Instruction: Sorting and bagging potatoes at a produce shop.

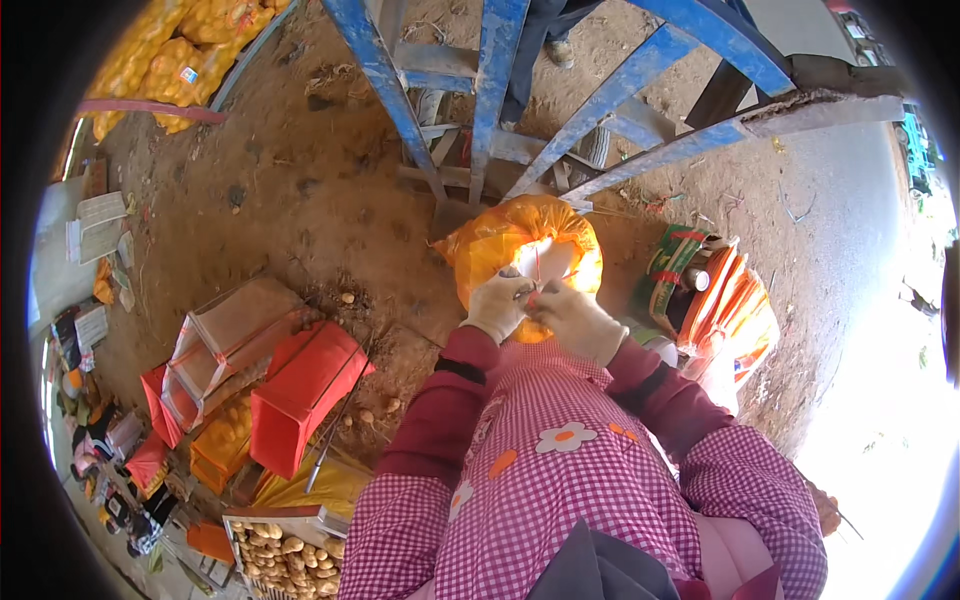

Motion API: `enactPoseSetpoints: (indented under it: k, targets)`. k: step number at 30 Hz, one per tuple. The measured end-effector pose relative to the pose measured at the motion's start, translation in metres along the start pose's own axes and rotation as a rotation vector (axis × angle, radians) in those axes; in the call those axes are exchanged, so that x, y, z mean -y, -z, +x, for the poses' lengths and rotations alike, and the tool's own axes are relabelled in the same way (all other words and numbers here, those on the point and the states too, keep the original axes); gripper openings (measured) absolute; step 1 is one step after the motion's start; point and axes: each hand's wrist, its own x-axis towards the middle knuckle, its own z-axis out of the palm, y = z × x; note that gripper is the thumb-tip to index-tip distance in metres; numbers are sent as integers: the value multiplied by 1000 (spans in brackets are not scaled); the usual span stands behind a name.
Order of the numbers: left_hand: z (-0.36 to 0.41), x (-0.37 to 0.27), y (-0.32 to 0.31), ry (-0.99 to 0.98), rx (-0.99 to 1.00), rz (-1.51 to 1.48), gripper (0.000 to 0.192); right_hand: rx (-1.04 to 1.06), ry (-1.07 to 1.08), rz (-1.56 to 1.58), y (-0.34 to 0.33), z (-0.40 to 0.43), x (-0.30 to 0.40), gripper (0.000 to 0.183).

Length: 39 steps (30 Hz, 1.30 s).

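An orange plastic mesh sack stands upright right in front of me, with white material showing in its gathered top. My left hand, in a pale work glove, pinches a thin red string over the near rim. From the other side my right hand, gloved the same way, has its fingertips closed on the red string too. The two hands almost touch each other. What fills the sack is hidden, and the fine detail between the fingertips is blurred.
A blue metal frame rises just beyond the sack. To the right are a green carton and stacked orange bags. Red fabric containers and a potato-filled bin are at left. Someone's legs show behind the frame.
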Motion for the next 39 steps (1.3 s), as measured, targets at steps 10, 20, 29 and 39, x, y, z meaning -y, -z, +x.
enactPoseSetpoints:
  k: [10,20,29,39]
  targets:
    - [15,7,-6,155,-176,17,21,-327,-405,169,-14,61,-31,20]
    - [14,22,-3,200,-194,-19,18,142,-531,1303,-8,56,-60,34]
    - [22,17,-4,132,-191,5,18,-159,-653,630,-23,63,-43,25]
    - [22,26,-5,166,-269,-222,16,-108,-254,-517,-54,-20,14,25]
